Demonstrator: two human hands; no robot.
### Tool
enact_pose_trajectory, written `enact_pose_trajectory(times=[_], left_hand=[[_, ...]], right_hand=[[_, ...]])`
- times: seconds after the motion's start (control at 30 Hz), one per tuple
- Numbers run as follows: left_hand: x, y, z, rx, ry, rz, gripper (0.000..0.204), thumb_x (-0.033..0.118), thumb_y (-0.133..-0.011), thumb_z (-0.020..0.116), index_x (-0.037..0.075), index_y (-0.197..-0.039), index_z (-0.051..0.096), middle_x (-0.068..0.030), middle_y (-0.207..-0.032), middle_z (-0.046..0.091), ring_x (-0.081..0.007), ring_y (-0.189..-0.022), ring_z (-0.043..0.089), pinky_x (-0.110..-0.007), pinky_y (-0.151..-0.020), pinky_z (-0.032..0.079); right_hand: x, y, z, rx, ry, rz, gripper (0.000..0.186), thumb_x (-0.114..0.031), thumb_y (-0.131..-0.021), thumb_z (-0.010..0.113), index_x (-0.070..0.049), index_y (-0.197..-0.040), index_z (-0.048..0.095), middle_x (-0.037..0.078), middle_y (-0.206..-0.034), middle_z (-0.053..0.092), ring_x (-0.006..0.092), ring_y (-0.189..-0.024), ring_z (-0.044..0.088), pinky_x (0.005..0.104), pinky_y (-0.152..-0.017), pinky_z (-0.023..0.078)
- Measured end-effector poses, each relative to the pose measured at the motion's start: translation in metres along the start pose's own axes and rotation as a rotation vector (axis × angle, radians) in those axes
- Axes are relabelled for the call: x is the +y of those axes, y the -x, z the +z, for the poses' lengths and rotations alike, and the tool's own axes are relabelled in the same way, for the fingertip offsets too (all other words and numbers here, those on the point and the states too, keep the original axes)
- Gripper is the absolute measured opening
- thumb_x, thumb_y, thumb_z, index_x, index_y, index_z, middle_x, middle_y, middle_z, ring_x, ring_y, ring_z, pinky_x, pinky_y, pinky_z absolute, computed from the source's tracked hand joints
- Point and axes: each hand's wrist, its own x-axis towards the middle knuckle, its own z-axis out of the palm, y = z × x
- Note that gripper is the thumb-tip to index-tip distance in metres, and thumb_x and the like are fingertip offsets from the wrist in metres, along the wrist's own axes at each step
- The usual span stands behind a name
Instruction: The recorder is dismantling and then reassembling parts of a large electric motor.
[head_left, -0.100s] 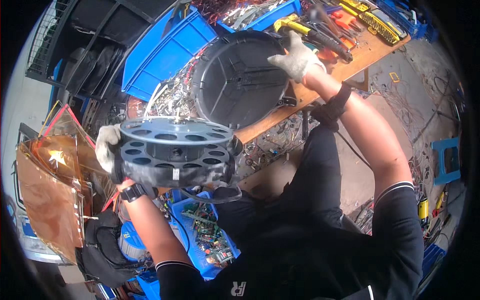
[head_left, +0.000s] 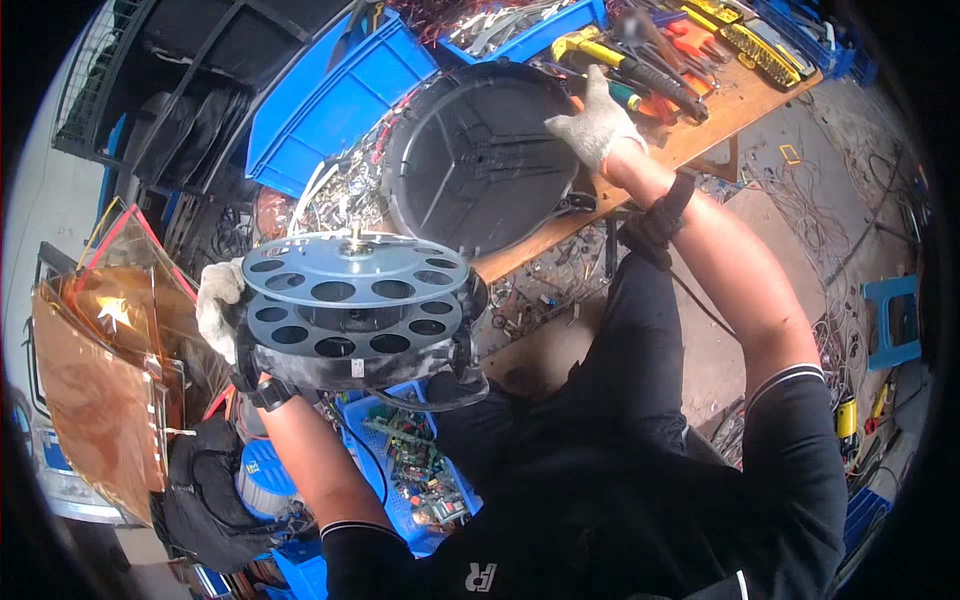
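Note:
My left hand (head_left: 218,300), in a whitish glove, grips the left side of a cable reel (head_left: 358,345) with two grey disks pierced by round holes, a dark housing and a metal spindle on top. My gloved right hand (head_left: 598,120) is open over the bench, thumb out, at the right edge of a round black plastic cover (head_left: 470,160), beside tools that include a yellow-and-black tool (head_left: 640,75) and orange-handled tools (head_left: 690,45). Whether its fingertips touch any of them I cannot tell.
A wooden bench (head_left: 540,235) holds blue bins (head_left: 320,100) and yellow bit cases (head_left: 755,50). Below me are a blue basket of circuit boards (head_left: 405,455) and my legs. Copper-coloured sheets (head_left: 95,390) and a black bag (head_left: 200,470) lie left. A blue stool (head_left: 885,320) and tangled wires are right.
The reel has tipped and dropped slightly, showing more of its disks' top faces. My right hand has shifted slightly to the right.

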Motion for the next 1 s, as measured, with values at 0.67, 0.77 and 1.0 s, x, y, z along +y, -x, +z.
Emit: enact_pose_trajectory(times=[0.67,0.77,1.0], left_hand=[[-0.041,0.077,-0.075,0.218,0.139,-0.032,0.025,0.024,-0.101,0.054,0.012,-0.080,0.048,-0.0050,-0.089,0.052,-0.0203,-0.086,0.054,-0.037,-0.089,0.048],[-0.051,0.074,-0.085,0.171,0.096,-0.018,0.019,0.023,-0.100,0.058,0.014,-0.085,0.051,-0.0040,-0.095,0.058,-0.0166,-0.088,0.057,-0.033,-0.088,0.051],[-0.084,0.072,-0.051,0.253,-0.057,-0.079,0.030,0.024,-0.096,0.063,0.006,-0.120,0.068,-0.0063,-0.129,0.067,-0.0154,-0.109,0.065,-0.031,-0.090,0.055]], right_hand=[[0.066,-0.002,-0.248,0.996,0.287,-0.522,0.037,-0.019,-0.093,0.060,-0.004,-0.124,0.073,0.017,-0.129,0.071,0.0295,-0.117,0.067,0.0366,-0.105,0.049],[0.198,0.032,-0.340,0.960,0.303,-0.220,0.033,-0.014,-0.100,0.050,-0.009,-0.122,0.074,0.010,-0.124,0.073,0.0208,-0.117,0.067,0.0336,-0.101,0.050],[0.491,0.203,-0.386,0.945,-0.126,0.423,0.030,-0.028,-0.102,0.056,-0.004,-0.103,0.074,0.005,-0.098,0.072,0.0168,-0.087,0.063,0.0377,-0.085,0.052]])
